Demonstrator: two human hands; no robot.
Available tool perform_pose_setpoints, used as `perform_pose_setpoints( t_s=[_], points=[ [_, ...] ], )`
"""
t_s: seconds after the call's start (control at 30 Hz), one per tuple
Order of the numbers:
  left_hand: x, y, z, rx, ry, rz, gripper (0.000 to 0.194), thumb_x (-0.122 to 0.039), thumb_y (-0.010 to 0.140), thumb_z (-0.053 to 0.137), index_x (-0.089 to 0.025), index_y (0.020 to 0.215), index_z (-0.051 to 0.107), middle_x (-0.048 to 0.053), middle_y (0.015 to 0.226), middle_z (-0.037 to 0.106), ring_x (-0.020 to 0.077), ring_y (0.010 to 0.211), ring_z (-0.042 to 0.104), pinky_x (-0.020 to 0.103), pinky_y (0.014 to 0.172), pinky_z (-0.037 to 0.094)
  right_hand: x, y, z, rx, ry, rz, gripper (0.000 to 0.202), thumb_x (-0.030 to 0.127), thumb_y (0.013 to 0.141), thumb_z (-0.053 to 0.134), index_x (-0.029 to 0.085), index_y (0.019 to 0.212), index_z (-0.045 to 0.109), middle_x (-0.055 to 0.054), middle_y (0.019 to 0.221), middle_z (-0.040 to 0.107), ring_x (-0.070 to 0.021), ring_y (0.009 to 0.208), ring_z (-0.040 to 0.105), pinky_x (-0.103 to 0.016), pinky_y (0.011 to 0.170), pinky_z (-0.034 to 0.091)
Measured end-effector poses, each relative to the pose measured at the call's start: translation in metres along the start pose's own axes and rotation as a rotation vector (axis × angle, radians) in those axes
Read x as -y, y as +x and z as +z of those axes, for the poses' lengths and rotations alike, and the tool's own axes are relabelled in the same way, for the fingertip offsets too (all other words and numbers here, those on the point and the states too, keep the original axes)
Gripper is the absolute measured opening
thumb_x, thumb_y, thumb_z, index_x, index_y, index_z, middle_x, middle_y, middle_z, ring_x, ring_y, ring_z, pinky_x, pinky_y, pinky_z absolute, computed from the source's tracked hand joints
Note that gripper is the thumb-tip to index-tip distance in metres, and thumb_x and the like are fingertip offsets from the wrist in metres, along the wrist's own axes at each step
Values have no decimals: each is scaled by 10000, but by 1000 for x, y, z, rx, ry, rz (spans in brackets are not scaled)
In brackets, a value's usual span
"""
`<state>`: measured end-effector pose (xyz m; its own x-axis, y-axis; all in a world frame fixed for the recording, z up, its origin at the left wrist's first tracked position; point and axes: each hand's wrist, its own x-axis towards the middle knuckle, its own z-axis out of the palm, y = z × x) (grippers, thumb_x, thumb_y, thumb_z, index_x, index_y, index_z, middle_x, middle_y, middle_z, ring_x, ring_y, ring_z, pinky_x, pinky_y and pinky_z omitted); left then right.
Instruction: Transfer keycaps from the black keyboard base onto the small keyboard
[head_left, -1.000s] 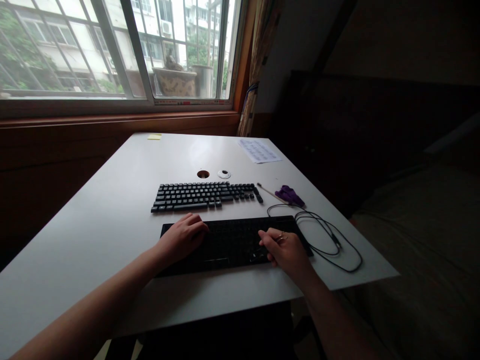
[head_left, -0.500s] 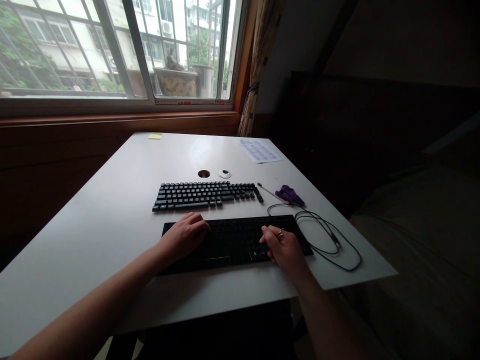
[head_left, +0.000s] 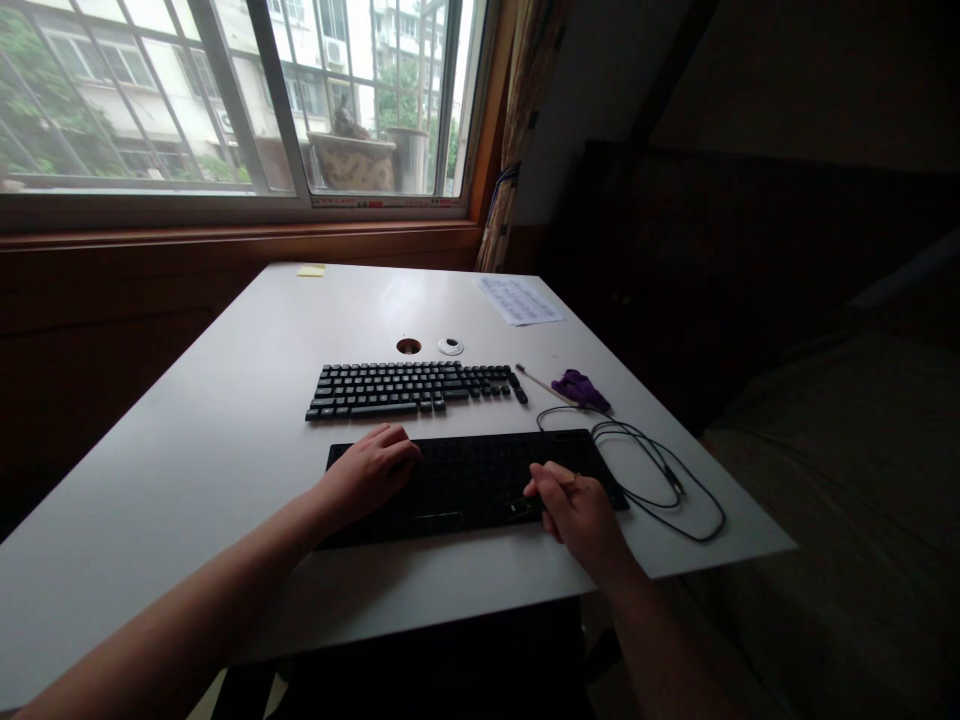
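A black keyboard base (head_left: 472,480) lies near the front edge of the white table, its surface too dark to make out in detail. Behind it, loose dark keycaps (head_left: 390,385) are laid out in keyboard order. My left hand (head_left: 375,465) rests on the base's left part, fingers curled over its top and pressed together; whether it grips the base is unclear. My right hand (head_left: 570,505) is closed in a pinch over the base's right part. A small dark item shows at its fingertips, too dim to name.
A black cable (head_left: 652,440) coils to the right of the base. Behind it lie a purple cloth (head_left: 581,389) and a thin stick with a dark tip (head_left: 544,383). Farther back are a round white cover (head_left: 450,346), a table hole (head_left: 409,346), printed paper (head_left: 519,301) and a yellow note (head_left: 311,270).
My right hand has shifted slightly right and down over the base, its fingers still pinched. My left hand has stayed at almost the same place.
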<state>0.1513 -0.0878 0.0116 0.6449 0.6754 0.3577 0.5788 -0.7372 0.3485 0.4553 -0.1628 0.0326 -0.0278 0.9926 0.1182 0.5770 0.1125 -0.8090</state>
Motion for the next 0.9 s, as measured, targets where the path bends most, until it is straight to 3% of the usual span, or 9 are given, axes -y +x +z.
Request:
perform_pose_setpoints(
  t_s=[0.23, 0.43, 0.73, 0.9],
  points=[
    [-2, 0, 0, -12, 3, -4, 167, -124, 895, 514, -182, 983, 644, 64, 935, 589, 194, 881, 553, 328, 808, 486, -16, 10, 6, -66, 246, 179, 464, 596, 903, 477, 196, 682, 560, 80, 366, 362, -71, 293, 359, -168, 327, 237],
    [-1, 0, 1, -10, 2, 0, 174, -119, 888, 520, -185, 987, 646, 62, 938, 589, 196, 889, 552, 330, 816, 484, -19, 9, 2, -71, 252, 222, 468, 609, 889, 492, 191, 698, 580, 76, 355, 375, -71, 287, 362, -158, 317, 247],
    [-7, 1, -3, -34, 5, 11, 148, -187, 920, 521, -182, 990, 650, 76, 967, 612, 213, 914, 542, 354, 831, 483, 10, 17, 4, -105, 317, 111, 437, 570, 904, 512, 185, 722, 611, 67, 388, 415, -69, 313, 400, -160, 330, 262],
    [-20, 3, -10, -118, -219, -49, 163, -282, 895, 613, -189, 1025, 647, 61, 952, 614, 179, 862, 576, 321, 794, 503, 32, 30, 25, -4, 469, 51, 390, 543, 918, 512, 192, 798, 632, 60, 443, 486, -75, 355, 441, -168, 366, 322]
  ],
)
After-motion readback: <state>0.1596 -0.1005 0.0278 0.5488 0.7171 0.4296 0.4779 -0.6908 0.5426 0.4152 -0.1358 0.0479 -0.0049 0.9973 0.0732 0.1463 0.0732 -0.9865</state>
